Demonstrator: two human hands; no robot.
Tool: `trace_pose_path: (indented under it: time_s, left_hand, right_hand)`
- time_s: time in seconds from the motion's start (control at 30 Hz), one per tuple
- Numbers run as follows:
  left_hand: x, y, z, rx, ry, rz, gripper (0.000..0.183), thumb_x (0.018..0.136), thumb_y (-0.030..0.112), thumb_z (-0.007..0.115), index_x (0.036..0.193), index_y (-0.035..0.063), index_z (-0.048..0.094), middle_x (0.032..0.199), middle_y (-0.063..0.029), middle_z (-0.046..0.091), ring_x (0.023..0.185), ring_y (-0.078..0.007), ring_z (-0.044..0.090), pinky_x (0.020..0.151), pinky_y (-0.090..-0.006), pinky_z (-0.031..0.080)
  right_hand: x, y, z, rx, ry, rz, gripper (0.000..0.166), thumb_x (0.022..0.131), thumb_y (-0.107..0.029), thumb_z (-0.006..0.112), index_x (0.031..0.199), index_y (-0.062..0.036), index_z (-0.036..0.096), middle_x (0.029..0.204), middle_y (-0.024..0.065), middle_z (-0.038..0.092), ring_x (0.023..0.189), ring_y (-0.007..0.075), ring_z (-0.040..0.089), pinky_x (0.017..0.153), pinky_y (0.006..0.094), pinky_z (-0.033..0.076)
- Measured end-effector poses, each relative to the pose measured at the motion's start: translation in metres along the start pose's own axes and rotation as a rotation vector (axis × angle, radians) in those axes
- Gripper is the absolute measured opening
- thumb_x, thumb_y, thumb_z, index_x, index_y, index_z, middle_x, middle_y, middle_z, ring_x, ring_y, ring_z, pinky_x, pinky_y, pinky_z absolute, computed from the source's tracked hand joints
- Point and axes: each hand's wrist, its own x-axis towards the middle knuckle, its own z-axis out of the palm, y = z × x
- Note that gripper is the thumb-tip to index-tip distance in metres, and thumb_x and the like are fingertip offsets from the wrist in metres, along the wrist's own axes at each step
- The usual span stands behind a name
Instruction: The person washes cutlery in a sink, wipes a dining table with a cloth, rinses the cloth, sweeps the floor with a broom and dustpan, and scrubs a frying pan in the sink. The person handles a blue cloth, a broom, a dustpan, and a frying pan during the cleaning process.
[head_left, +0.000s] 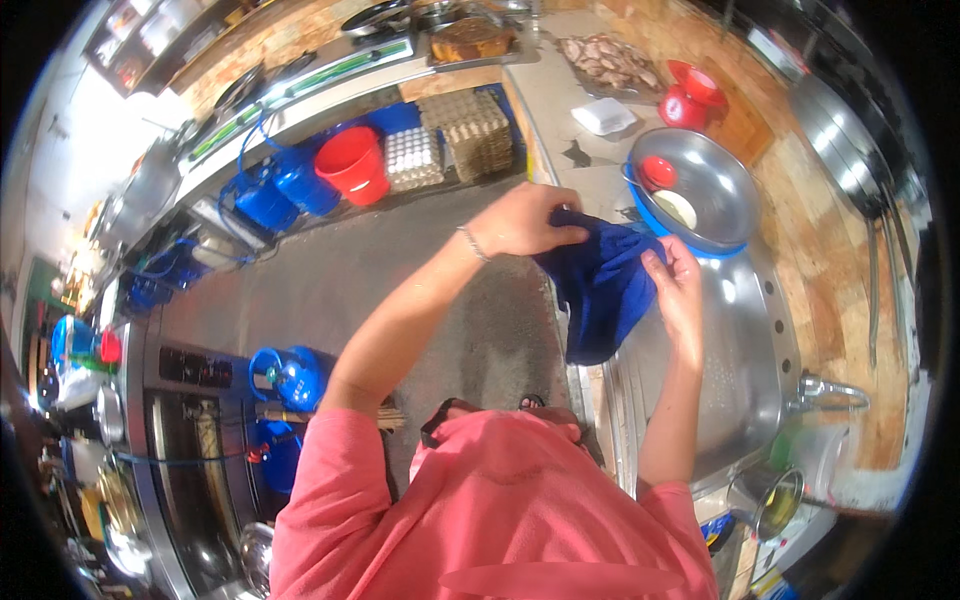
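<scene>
A dark blue cloth (604, 289) hangs between my two hands, above the edge of the steel sink counter. My left hand (529, 219), with a bracelet at the wrist, pinches its upper left part. At the cloth's upper right, my right hand (675, 281) grips a corner between thumb and fingers. The cloth droops in folds below both hands. Just beyond it stands a large steel bowl (720, 176) in a blue basin (651, 217), with a small red bowl (658, 172) and a pale round thing (675, 208) inside.
The steel sink (727, 360) has a faucet (829, 394) on the right. Farther back are a red scale (684, 109), a white foam box (604, 116) and raw meat pieces (609, 64). A red bucket (351, 165), egg trays (469, 131) and blue gas cylinders (304, 180) stand low at left.
</scene>
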Motion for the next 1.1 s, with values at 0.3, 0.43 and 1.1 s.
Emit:
trace_pose_path:
  time_s: [0.3,0.43,1.1]
  left_hand:
    - [-0.092,-0.005,-0.077,0.013,0.181,-0.338,0.031,0.088,0.03,0.063,0.085,-0.0008,0.067,0.073,-0.0229,0.062,0.069,-0.0367,0.062,0.066,-0.0406,0.049]
    - [-0.117,-0.018,-0.081,0.059,0.409,-0.37,0.03,0.089,0.029,0.061,0.085,-0.0004,0.067,0.073,-0.0247,0.06,0.068,-0.0363,0.062,0.064,-0.0398,0.048]
    - [-0.472,-0.136,-0.382,-0.858,0.9,-0.085,0.069,0.092,0.06,0.047,0.13,0.0026,0.05,0.125,-0.0126,0.057,0.112,-0.0208,0.056,0.098,-0.038,0.044]
  right_hand:
    - [0.077,-0.004,0.082,-0.382,0.115,-0.371,0.018,0.092,-0.017,0.061,0.102,-0.0024,0.061,0.087,0.004,0.061,0.08,0.014,0.055,0.076,0.0291,0.045]
    - [0.038,-0.047,0.191,-0.279,-0.32,-0.584,0.04,0.075,-0.033,0.079,0.097,-0.0056,0.059,0.086,0.0134,0.063,0.084,0.0283,0.062,0.073,0.0369,0.048]
    - [0.13,-0.241,0.54,0.038,-0.57,-0.578,0.028,0.094,-0.025,0.059,0.108,-0.0012,0.062,0.098,0.0017,0.064,0.093,0.0115,0.059,0.088,0.027,0.045]
